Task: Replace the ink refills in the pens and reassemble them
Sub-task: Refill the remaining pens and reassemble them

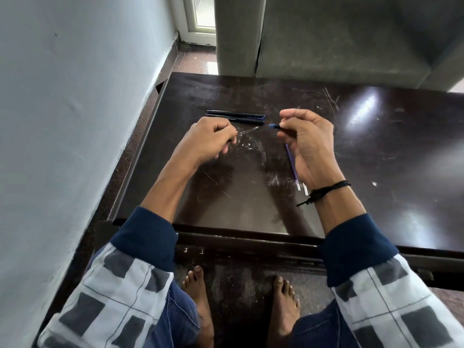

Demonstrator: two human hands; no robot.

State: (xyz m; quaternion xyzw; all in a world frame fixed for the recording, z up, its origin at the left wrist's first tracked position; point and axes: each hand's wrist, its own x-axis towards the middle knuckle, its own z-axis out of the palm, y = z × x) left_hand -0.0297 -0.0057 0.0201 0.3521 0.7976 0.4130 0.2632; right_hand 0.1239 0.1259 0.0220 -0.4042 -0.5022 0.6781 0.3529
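Refill [247, 132] pinched in left hand [208, 139]; right hand [308, 144] pinches a blue pen piece [273, 126].

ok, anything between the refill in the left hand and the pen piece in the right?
Nothing visible. The left hand pinches the refill, the right hand the blue pen piece, with a gap between their ends above the table. The dark pens lie beyond that line, the spare refills under the right hand.

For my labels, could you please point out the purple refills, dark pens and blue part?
purple refills [291, 162]: head view, mid-shaft.
dark pens [236, 114]: head view, upper pen's barrel.
blue part [273, 126]: head view, exposed tip.
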